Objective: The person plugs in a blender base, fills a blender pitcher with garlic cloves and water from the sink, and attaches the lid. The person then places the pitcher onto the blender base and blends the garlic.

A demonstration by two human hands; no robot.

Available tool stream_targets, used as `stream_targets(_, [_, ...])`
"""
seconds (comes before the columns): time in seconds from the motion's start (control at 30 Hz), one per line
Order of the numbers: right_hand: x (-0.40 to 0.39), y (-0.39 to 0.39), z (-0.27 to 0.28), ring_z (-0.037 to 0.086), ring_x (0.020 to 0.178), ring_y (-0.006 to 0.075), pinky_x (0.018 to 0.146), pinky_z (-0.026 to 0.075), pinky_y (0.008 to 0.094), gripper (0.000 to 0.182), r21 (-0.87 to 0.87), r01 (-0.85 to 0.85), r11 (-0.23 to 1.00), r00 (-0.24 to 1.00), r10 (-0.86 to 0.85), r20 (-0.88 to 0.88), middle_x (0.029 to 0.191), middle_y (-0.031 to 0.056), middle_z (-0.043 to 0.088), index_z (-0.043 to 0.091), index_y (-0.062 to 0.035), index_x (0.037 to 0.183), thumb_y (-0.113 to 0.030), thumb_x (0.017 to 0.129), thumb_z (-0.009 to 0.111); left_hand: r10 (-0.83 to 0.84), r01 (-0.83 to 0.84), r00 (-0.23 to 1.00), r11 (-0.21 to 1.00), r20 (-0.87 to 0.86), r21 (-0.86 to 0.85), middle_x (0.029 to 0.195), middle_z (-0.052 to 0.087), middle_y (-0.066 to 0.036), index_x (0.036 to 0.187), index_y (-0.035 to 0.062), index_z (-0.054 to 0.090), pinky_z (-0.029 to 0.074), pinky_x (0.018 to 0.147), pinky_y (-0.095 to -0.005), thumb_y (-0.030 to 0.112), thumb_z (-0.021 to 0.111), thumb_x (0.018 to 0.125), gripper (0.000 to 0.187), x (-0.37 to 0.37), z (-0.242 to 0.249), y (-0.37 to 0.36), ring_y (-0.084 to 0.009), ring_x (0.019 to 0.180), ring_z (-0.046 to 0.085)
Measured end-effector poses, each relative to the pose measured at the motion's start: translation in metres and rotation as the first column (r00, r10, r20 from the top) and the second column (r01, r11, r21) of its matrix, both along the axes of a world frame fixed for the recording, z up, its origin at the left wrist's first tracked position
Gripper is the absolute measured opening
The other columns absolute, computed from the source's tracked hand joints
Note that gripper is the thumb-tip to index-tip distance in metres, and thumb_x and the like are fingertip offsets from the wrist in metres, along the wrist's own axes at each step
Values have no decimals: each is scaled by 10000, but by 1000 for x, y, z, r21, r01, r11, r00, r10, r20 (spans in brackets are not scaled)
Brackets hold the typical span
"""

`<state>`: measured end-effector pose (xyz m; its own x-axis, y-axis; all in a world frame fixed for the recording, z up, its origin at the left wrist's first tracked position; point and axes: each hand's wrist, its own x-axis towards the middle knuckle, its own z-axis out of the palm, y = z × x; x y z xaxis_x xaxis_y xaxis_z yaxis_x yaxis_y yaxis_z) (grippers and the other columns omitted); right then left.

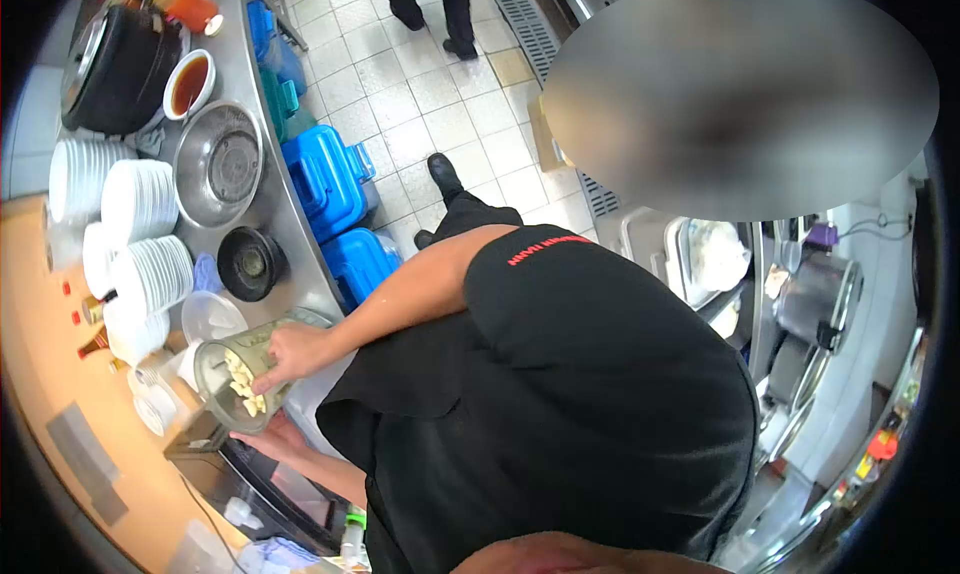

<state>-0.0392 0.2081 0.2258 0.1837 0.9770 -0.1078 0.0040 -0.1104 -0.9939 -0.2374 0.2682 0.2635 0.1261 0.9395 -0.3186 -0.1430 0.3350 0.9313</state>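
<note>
A clear greyish jug lies tipped over the counter with its mouth toward the wall side. Pale yellow chunks, which look like peeled garlic cloves, sit inside near the mouth. My right hand is closed on the jug's side, its thumb near the chunks. From below, my left hand holds the jug near its rim, fingers partly hidden under it. A clear plastic bowl stands just behind the jug. Below my left hand is a dark box-shaped appliance.
Stacked white plates, a black bowl, a metal colander and a bowl of red-brown sauce line the steel counter. Blue-lidded bins stand below its edge. Another person's legs show on the tiled floor.
</note>
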Motion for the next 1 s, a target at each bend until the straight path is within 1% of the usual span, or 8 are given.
stream_targets(0.23, [64,-55,24,506,424,282,463,419,430,869,125,52,991,997,-59,45,447,171,493,598,44,523,-797,740,584,-289,261,914,956,-285,-132,1465,412,-182,1453,-8,350,412,1076,-479,376,428,997,602,14,-9,29,-334,1311,457])
stream_targets(0.33, [113,-92,45,388,464,113,442,339,362,700,-59,10,998,997,-14,-72,437,72,382,601,27,538,-595,855,646,-162,139,968,982,-190,-128,1280,582,-162,1351,-18,496,479,975,-482,254,491,978,462,29,-18,48,-333,1148,578])
stream_targets(0.53, [180,-167,42,322,532,57,457,282,334,602,-19,287,958,927,-282,-246,495,25,406,548,21,565,-482,855,710,-106,212,846,966,-522,148,1065,630,-79,1230,56,577,502,683,-311,388,555,965,426,132,-13,75,-173,826,629])
stream_targets(0.6, [213,-203,44,409,577,59,504,345,317,475,-18,344,939,931,-343,-125,547,45,534,675,29,742,-423,890,678,-132,282,777,947,-616,153,1047,628,-75,1227,69,582,496,624,-298,403,552,966,425,166,-33,97,-159,755,626])
stream_targets(0.67, [241,-233,51,348,531,86,468,315,349,536,-94,434,896,901,-433,33,513,124,400,584,33,645,-444,851,712,-192,382,670,917,-717,112,1075,634,-71,1246,71,579,494,614,-306,446,577,940,485,192,-57,129,-202,772,644])
stream_targets(0.77, [200,-218,59,295,469,112,442,274,359,728,-2,673,739,724,-658,207,469,81,281,347,11,510,-521,805,747,-320,469,581,883,-748,-13,1196,643,-90,1284,54,573,481,737,-346,538,593,896,620,183,-88,209,-226,944,610])
stream_targets(0.87, [161,-221,64,293,448,98,430,265,351,657,-84,842,534,538,-812,226,443,38,326,500,8,523,-532,816,733,-360,461,368,871,-857,-168,984,647,-129,1160,17,634,406,574,-332,644,662,794,727,185,-107,283,-216,731,574])
stream_targets(1.0, [166,-293,62,400,492,52,455,343,318,483,-321,895,309,369,-918,147,481,-5,475,714,6,716,-455,860,714,-488,539,442,815,-753,-212,823,593,-85,1033,11,639,375,498,-319,543,678,828,571,197,-111,320,-168,603,481])
